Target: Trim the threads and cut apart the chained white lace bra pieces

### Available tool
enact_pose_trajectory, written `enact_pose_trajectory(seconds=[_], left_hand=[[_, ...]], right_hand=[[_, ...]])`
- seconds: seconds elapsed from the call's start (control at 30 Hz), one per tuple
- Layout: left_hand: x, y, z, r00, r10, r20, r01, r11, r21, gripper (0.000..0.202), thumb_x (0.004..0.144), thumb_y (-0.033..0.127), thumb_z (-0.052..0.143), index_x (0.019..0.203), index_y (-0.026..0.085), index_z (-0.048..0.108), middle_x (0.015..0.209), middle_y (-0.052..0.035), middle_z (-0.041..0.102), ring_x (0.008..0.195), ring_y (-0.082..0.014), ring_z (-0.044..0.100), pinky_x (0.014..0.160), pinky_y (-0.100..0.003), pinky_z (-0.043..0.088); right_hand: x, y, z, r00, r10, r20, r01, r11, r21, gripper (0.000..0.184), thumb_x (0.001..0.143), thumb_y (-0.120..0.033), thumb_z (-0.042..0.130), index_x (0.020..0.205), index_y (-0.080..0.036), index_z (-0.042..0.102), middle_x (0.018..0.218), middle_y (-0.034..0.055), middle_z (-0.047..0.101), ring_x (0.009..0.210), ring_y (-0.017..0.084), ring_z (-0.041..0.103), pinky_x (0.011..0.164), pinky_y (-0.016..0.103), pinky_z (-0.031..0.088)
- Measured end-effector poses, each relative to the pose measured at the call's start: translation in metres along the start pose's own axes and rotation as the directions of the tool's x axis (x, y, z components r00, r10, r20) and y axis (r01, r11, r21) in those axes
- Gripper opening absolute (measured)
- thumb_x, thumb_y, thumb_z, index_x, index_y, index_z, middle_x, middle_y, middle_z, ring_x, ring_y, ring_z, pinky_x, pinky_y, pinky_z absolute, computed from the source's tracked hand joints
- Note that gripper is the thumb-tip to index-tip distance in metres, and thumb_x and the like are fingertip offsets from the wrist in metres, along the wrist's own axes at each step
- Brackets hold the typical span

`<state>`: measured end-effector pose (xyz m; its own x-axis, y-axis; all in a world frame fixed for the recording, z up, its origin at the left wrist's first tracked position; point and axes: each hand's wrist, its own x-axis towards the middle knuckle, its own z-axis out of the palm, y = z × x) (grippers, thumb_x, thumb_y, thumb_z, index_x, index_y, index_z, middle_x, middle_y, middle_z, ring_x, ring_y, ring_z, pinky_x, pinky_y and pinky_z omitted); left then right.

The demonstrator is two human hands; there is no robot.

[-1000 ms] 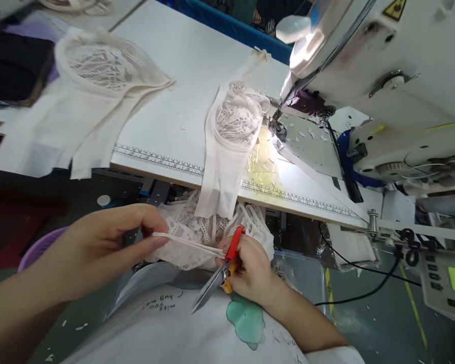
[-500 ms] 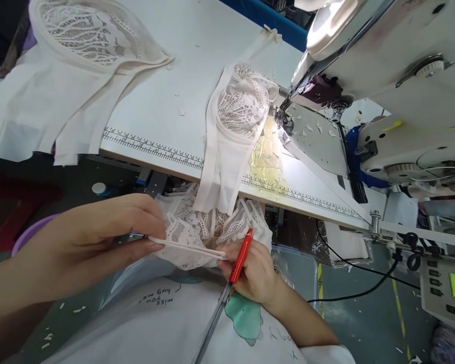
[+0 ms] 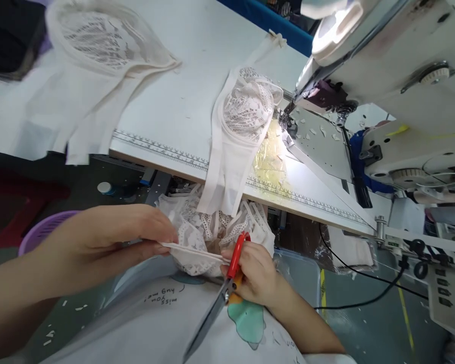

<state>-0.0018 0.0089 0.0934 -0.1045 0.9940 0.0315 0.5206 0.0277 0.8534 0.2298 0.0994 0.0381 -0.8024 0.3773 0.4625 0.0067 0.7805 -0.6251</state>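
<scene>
My left hand [image 3: 125, 242] is closed, pinching one end of a narrow white fabric edge [image 3: 197, 252] between thumb and fingers. The edge runs taut to my right hand [image 3: 258, 275], whose fingertips close on its other end. Red-handled scissors [image 3: 235, 260] also sit in my right hand, with their blades pointing down and toward me. White lace pieces [image 3: 191, 227] hang bunched behind the taut edge, in front of the table. Just above them, a white lace bra [image 3: 246, 108] lies on the table with its band over the front edge.
A sewing machine [image 3: 382, 55] with a lit lamp stands at the right, fabric scraps near its needle. Another white bra [image 3: 94, 45] drapes off the table [image 3: 182, 111] at the left. Below are a purple basket [image 3: 47, 230], a clear bin [image 3: 299, 278] and a black cable [image 3: 364, 306].
The scissors have turned in my right hand, so their handle loops and blades show more fully. Both hands still stretch the white edge, and the view has shifted slightly.
</scene>
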Motion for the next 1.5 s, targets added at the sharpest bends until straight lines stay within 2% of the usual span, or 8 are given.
enact_pose_trajectory(seconds=[0.3,0.47,0.6,0.8,1.1,1.23,1.33,1.5], left_hand=[[0.003,-0.004,-0.019,0.953,0.148,0.265,-0.089,0.971,-0.220,0.015,0.086,0.015,0.048,0.083,0.018,0.063,0.070,-0.0031,0.064,0.065,-0.0128,0.059,0.064,-0.020,0.046],[-0.012,-0.009,-0.006,0.969,0.039,0.244,0.015,0.977,-0.214,0.010,0.085,0.017,0.046,0.076,0.017,0.051,0.070,-0.0004,0.052,0.061,-0.0120,0.046,0.057,-0.020,0.040],[-0.034,-0.019,0.019,0.979,-0.113,0.167,0.182,0.854,-0.488,0.018,0.090,0.029,0.044,0.076,0.019,0.047,0.070,0.0011,0.047,0.061,-0.0113,0.043,0.053,-0.019,0.038],[-0.046,-0.029,0.037,0.925,-0.359,0.123,0.308,0.522,-0.795,0.013,0.085,0.028,0.056,0.075,0.020,0.053,0.068,0.0018,0.053,0.059,-0.0094,0.046,0.050,-0.015,0.040],[-0.050,-0.031,0.042,0.818,-0.549,0.172,0.431,0.387,-0.815,0.012,0.079,0.031,0.063,0.075,0.022,0.055,0.063,0.0041,0.053,0.037,-0.0033,0.028,0.034,-0.017,0.017],[-0.051,-0.028,0.045,0.792,-0.581,0.186,0.463,0.376,-0.803,0.017,0.078,0.034,0.064,0.072,0.021,0.054,0.062,0.0051,0.052,0.036,-0.0021,0.024,0.034,-0.018,0.013],[-0.055,-0.035,0.045,0.840,-0.502,0.204,0.431,0.390,-0.814,0.012,0.083,0.031,0.057,0.075,0.022,0.053,0.066,0.0058,0.051,0.036,-0.0023,0.020,0.031,-0.015,0.012],[-0.045,-0.041,0.021,0.965,-0.143,0.222,0.244,0.802,-0.545,0.010,0.088,0.022,0.045,0.079,0.024,0.049,0.068,0.0030,0.051,0.053,-0.0097,0.046,0.045,-0.016,0.039]], right_hand=[[0.007,-0.004,-0.005,0.846,0.369,0.384,-0.508,0.775,0.375,0.007,0.074,-0.022,0.054,0.069,-0.019,0.050,0.056,-0.0037,0.047,0.048,0.010,0.042,0.044,0.020,0.034],[0.019,-0.006,-0.005,0.869,0.269,0.415,-0.401,0.874,0.274,0.013,0.067,-0.012,0.048,0.060,-0.020,0.042,0.056,-0.0027,0.044,0.053,0.012,0.042,0.049,0.023,0.032],[0.017,-0.004,-0.004,0.885,0.231,0.405,-0.375,0.868,0.325,0.022,0.068,-0.012,0.050,0.056,-0.021,0.035,0.053,-0.0040,0.039,0.051,0.012,0.037,0.048,0.023,0.030],[-0.014,-0.006,0.003,0.877,0.430,0.216,-0.476,0.713,0.515,0.011,0.072,-0.012,0.057,0.069,-0.020,0.050,0.059,-0.0031,0.049,0.050,0.012,0.044,0.047,0.023,0.035],[-0.039,-0.008,0.020,0.805,0.567,0.175,-0.487,0.462,0.741,0.020,0.072,-0.009,0.059,0.077,-0.024,0.046,0.063,-0.0048,0.045,0.053,0.012,0.042,0.050,0.026,0.035],[-0.038,-0.016,0.018,0.780,0.603,0.170,-0.486,0.410,0.772,0.019,0.076,-0.011,0.056,0.076,-0.024,0.043,0.062,-0.0054,0.040,0.052,0.011,0.041,0.048,0.023,0.035],[-0.037,-0.020,0.018,0.753,0.630,0.190,-0.524,0.399,0.753,0.018,0.076,-0.014,0.056,0.073,-0.024,0.041,0.060,-0.0051,0.038,0.053,0.011,0.040,0.048,0.023,0.035],[-0.024,-0.009,0.015,0.797,0.532,0.286,-0.570,0.508,0.646,0.015,0.072,-0.012,0.056,0.075,-0.022,0.046,0.062,-0.0045,0.045,0.050,0.010,0.040,0.045,0.021,0.033]])
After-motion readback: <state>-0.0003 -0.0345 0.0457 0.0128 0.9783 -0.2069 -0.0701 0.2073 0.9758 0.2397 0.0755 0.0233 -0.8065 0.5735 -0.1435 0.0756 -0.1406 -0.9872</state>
